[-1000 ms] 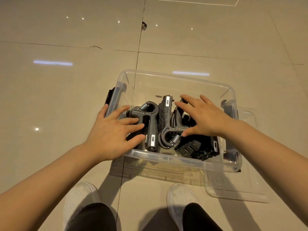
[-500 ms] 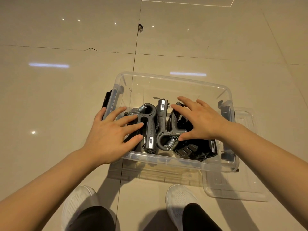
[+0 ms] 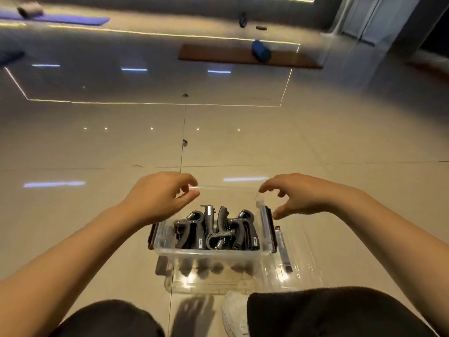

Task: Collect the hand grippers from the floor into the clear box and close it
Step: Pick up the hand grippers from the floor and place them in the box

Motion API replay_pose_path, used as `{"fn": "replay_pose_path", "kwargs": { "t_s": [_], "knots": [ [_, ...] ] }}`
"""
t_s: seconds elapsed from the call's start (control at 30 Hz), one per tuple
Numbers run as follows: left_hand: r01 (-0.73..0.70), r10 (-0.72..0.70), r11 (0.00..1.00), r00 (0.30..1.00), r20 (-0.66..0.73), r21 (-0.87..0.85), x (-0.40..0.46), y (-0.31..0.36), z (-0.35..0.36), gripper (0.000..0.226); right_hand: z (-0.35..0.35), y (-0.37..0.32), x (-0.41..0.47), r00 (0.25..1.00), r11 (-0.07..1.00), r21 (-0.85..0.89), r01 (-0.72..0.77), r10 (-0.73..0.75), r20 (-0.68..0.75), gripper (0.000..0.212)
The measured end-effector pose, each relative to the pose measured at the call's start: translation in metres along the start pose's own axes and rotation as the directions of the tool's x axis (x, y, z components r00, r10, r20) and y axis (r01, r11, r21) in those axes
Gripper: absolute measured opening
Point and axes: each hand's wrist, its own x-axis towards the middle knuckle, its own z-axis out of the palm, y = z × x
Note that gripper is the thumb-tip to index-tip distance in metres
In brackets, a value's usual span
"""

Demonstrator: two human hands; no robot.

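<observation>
Both hands now lifted off dark hand grippers (image 3: 216, 231), loosely uncurled, empty, above clear box (image 3: 209, 257).

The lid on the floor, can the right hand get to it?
Probably yes. The lid lies bare on the floor just right of the clear box, and the right hand hovers close above it, holding nothing. Nothing sits between them.

Dim, warm indoor light. Ceiling lamps glare as streaks and dots on the glossy floor (image 3: 97, 147). Motion blur softens the far edge; wide-angle distortion bends the corners. Shadows fall beneath the clear box (image 3: 213, 254).
</observation>
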Motion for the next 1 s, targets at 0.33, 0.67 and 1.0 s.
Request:
{"fn": "replay_pose_path", "kwargs": {
  "t_s": [0.33,0.67,1.0],
  "knots": [
    [-0.009,-0.167,0.933,0.875,-0.455,-0.360,-0.129,0.096,-0.066,0.033,0.024,-0.119,-0.106,0.873,0.969,0.247,-0.033,0.148,-0.465,0.033],
    [0.256,-0.511,0.825,0.717,-0.473,-0.503,-0.204,0.033,-0.060,0.032,0.028,-0.179,-0.088,0.842,0.883,0.430,0.189,0.080,-0.533,0.026],
    [0.512,-0.635,0.770,0.560,-0.532,-0.380,-0.260,-0.044,-0.106,0.018,0.002,-0.290,-0.013,0.815,0.671,0.503,0.545,-0.282,-0.507,0.045]
  ]
}}
